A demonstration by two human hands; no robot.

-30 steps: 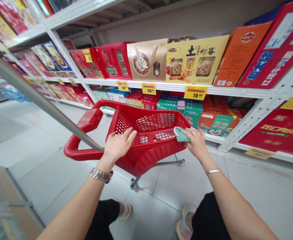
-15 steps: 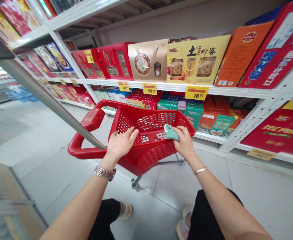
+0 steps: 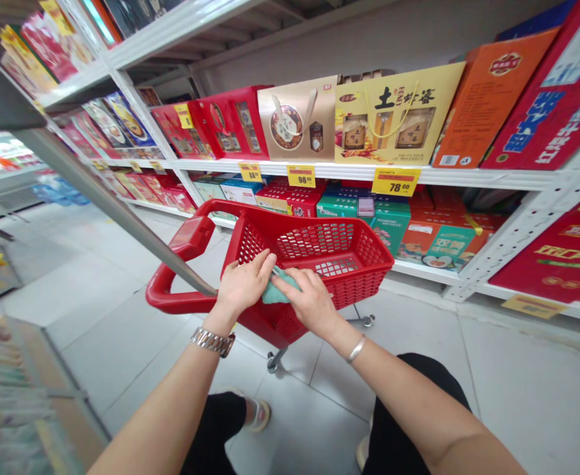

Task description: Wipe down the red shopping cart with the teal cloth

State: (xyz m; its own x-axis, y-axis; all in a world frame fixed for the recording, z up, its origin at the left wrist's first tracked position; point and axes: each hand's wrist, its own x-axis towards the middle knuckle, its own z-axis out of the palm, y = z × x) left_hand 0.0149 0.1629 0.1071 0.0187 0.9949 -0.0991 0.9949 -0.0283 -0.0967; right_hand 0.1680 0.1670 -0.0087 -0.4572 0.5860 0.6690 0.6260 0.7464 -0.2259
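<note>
A red plastic shopping cart point(image 3: 356, 287) stands in front of me, its basket bare inside. My left hand point(image 3: 243, 285) lies over the near left part of the basket's rim, fingers bent over it; their tips are partly hidden. Pressed against that same near rim is a pale green cloth point(image 3: 276, 291), bunched under the fingers of my right hand point(image 3: 312, 300). The cloth lies right beside my left thumb, and the two hands almost touch. The cart's red handle point(image 3: 183, 302) is to the left of my left hand.
Behind the cart runs a white shelf point(image 3: 326, 170) with gift boxes, among them a yellow honey box point(image 3: 398, 115), and yellow price tags. A grey metal pole point(image 3: 121, 214) slants across the left. A low display stand point(image 3: 57, 382) is at lower left; grey floor tiles point(image 3: 413, 320) lie below.
My right hand has moved left along the near rim with the cloth, from the right part of the basket to beside my left hand. My left hand stays at the rim.
</note>
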